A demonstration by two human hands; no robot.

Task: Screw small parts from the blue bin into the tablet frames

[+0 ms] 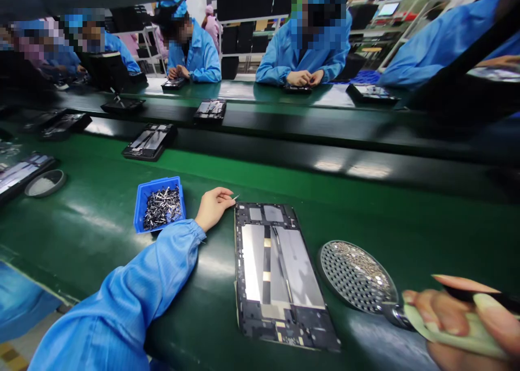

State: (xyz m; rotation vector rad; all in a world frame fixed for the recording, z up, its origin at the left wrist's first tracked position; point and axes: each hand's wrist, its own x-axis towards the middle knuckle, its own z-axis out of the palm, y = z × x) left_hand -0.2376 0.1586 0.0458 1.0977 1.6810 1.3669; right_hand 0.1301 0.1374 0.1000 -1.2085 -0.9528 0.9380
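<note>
An opened tablet (280, 273) lies flat on the green desk (203, 327), between the two hands, its silver panels and dark strips exposed. Left hand (215, 206), in a blue sleeve (134, 284): thumb and fingertips are together on a small pale piece (236, 197), just beside the tablet's far left corner. Right hand (447, 311): the fingers are wrapped around a pale green tool (473, 334), whose shiny metal end is at the near rim of a round plate with holes (341, 276); whether the two touch, I cannot tell. Small metal bits (365, 262) cover the plate's far side. A dark object (475, 296) is also at this hand, its kind unclear. To the left of the left hand sits a blue bin (140, 206) of small black and silver parts (162, 206). Farther left, near the edge of view, is a shallow dish (57, 188). Beyond, a second tablet (149, 142) rests tilted to the view, and across from us a co-worker (333, 51) in blue bends with both hands over a dark device (298, 89).
</note>
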